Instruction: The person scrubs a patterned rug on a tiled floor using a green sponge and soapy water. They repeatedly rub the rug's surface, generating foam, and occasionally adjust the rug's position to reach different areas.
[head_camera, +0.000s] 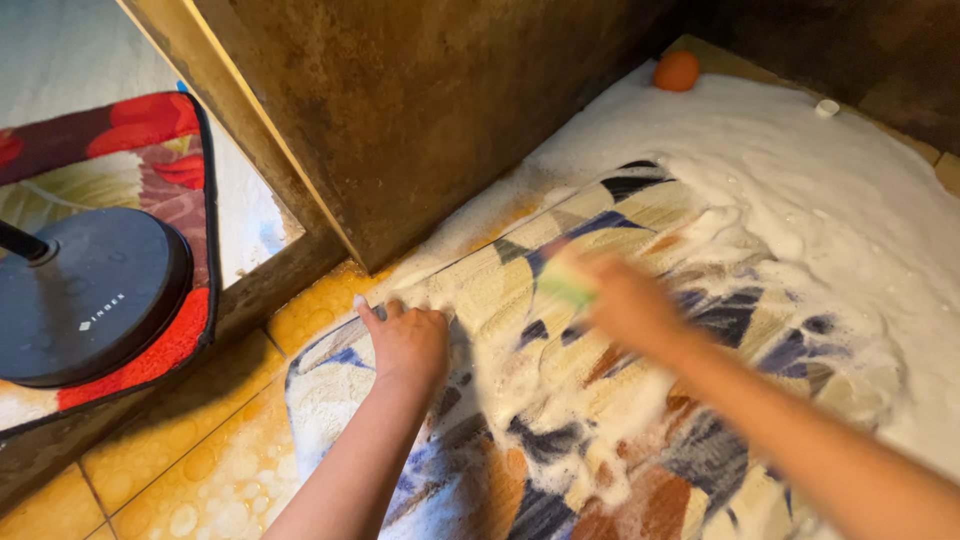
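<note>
A patterned mat (620, 420) in cream, blue, brown and black lies on the wet floor, covered in white soap foam (800, 190). My left hand (405, 340) presses flat on the mat's near left edge, fingers together. Blurred by motion, my right hand (630, 300) grips a green and yellow scrubbing brush (565, 282) against the mat's middle. Foam hides the mat's far right part.
A dark brown wall corner (420, 120) stands just behind the mat. An orange ball (677, 71) and a small white cap (827, 108) lie at the foam's far edge. To the left, a round black stand base (90, 300) rests on a red floral mat (150, 140). Yellow tiles (190, 460) are wet.
</note>
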